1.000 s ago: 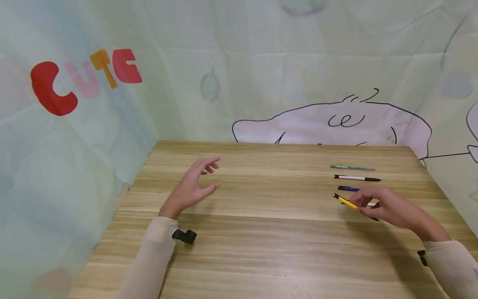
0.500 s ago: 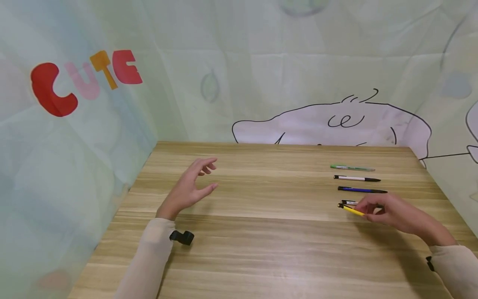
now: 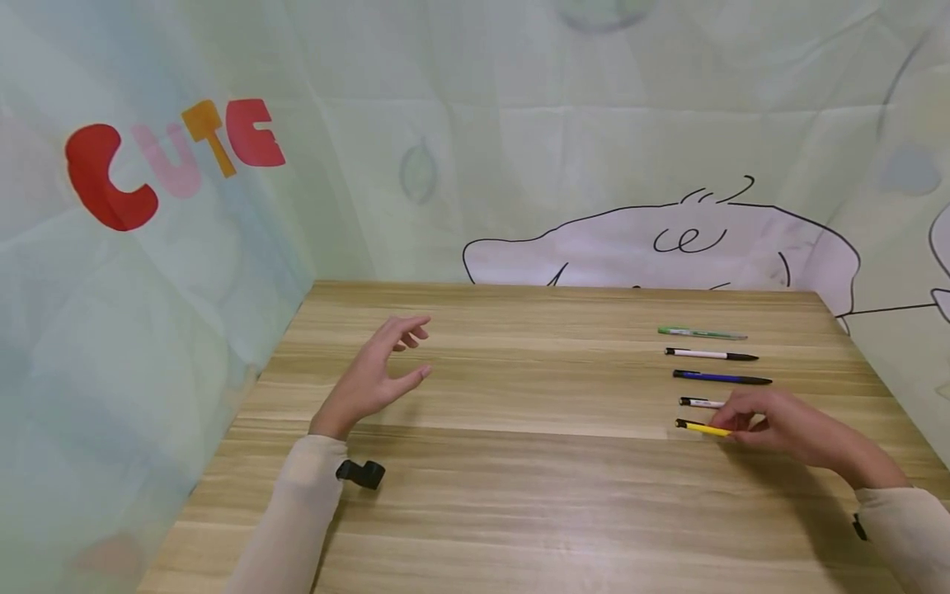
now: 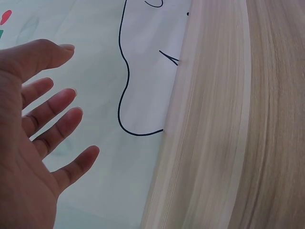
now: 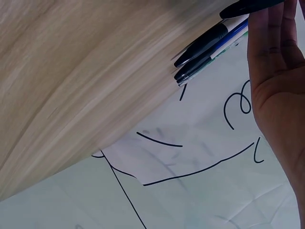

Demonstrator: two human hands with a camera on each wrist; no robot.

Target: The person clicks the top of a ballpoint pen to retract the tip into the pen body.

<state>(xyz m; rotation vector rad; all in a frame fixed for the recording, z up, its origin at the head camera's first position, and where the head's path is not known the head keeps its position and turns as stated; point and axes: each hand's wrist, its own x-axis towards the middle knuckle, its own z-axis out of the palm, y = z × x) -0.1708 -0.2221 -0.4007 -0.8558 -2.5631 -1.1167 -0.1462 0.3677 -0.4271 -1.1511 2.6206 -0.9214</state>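
My right hand (image 3: pixel 790 427) pinches a yellow pen (image 3: pixel 701 428) between thumb and fingers, low at the table's right side. The pen lies nearly level, its far half hidden by the hand. Just behind it is a white pen with a black end (image 3: pixel 701 403), partly covered by my fingers. Farther back lie a blue pen (image 3: pixel 720 378), a white-and-black pen (image 3: pixel 710 354) and a green clear-barrelled pen (image 3: pixel 701 333), roughly parallel and apart. Over the left of the table hovers my left hand (image 3: pixel 371 379), fingers loosely bent and holding nothing; the left wrist view confirms its bare palm (image 4: pixel 28 157).
The wood-grain table (image 3: pixel 519 495) meets a printed cloth backdrop (image 3: pixel 371 165) along its back and left edges. A black wrist strap piece (image 3: pixel 361 473) sticks out from the left sleeve (image 3: pixel 293 511).
My right hand has brought the yellow pen toward the near side and lower, turning it from slanted across the white pen to nearly parallel in front of it. The left hand barely shifts.
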